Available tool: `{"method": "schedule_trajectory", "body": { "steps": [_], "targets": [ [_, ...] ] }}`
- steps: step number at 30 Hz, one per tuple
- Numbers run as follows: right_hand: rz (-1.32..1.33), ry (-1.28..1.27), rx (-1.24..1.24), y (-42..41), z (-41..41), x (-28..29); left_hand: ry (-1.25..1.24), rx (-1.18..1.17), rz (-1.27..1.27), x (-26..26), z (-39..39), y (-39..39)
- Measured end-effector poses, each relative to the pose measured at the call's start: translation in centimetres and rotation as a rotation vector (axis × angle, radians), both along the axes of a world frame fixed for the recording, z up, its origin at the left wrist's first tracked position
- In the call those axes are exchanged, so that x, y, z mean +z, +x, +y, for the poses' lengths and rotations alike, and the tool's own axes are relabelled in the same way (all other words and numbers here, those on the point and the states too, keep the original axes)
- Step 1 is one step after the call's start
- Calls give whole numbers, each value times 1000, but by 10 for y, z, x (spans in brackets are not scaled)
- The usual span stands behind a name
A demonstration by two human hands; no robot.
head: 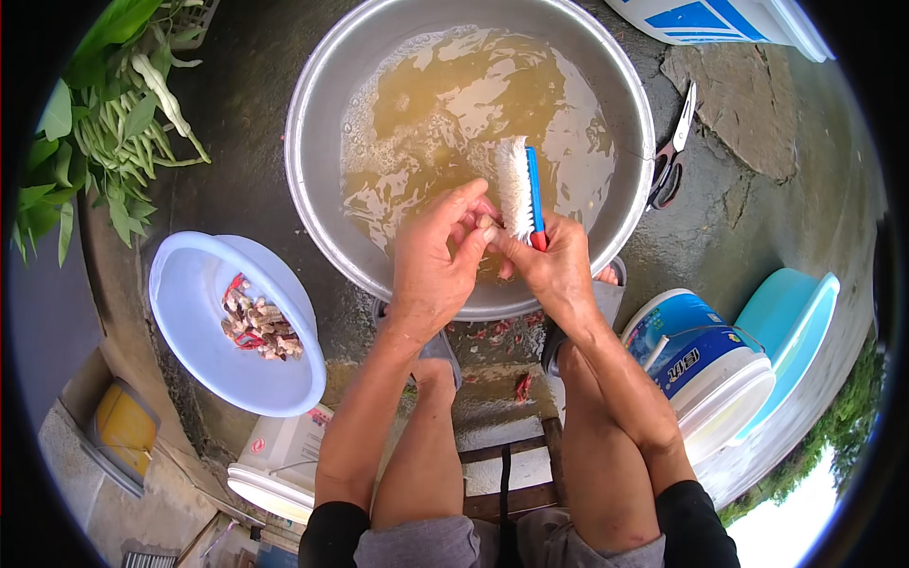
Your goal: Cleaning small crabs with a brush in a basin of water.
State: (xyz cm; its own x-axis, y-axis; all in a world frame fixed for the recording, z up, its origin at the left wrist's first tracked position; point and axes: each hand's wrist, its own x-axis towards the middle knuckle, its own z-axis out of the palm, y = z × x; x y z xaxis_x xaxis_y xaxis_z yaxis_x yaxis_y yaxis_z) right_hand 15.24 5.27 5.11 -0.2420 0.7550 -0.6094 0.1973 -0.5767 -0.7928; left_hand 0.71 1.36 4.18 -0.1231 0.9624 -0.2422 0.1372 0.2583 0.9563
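My left hand [434,252] pinches a small brownish piece [486,222] between thumb and fingers; its kind is too small and covered to tell. My right hand [557,273] grips a scrubbing brush [522,192] with white bristles and a blue-and-red handle. The thumb and fingertips of that same hand also touch the piece. Both hands are over the near part of a large round metal basin [312,234], which holds cloudy yellowish water [426,106]. The brush stands roughly upright in the view, bristles towards the left hand.
At left, a pale blue plastic basin [206,369] holds knobbly root-like pieces [263,323] with red bits. Green beans [128,135] lie beyond it. Scissors [675,149] rest right of the metal basin, near a flat stone [746,106]. Plastic buckets [699,369] and a turquoise basin [788,334] are at right.
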Motion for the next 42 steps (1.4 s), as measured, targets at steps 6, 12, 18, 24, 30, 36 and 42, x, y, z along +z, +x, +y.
{"method": "schedule_trajectory", "body": {
  "steps": [6, 12, 18, 24, 30, 36, 42],
  "targets": [
    [64, -55, 7, 6, -8, -8, 4, 32, 20, 3, -5, 0],
    [4, 3, 46, 0, -13, -3, -19, -81, 197, 11, -10, -2],
    [-54, -6, 31, 0, -15, -2, 136, -46, 411, 11, -23, 12],
    [142, -103, -108, 4, -18, 4, 241, 139, 403, 20, -28, 24],
    [56, 100, 102, -4, -26, 57, 166, 430, 154, 41, -40, 27],
    [-15, 269, 243, -7, -35, 102, -78, 508, -403, 78, -59, 23],
    [-75, 499, 395, 3, -51, 128, -142, 537, -605, 112, -80, 25]
  ]
}}
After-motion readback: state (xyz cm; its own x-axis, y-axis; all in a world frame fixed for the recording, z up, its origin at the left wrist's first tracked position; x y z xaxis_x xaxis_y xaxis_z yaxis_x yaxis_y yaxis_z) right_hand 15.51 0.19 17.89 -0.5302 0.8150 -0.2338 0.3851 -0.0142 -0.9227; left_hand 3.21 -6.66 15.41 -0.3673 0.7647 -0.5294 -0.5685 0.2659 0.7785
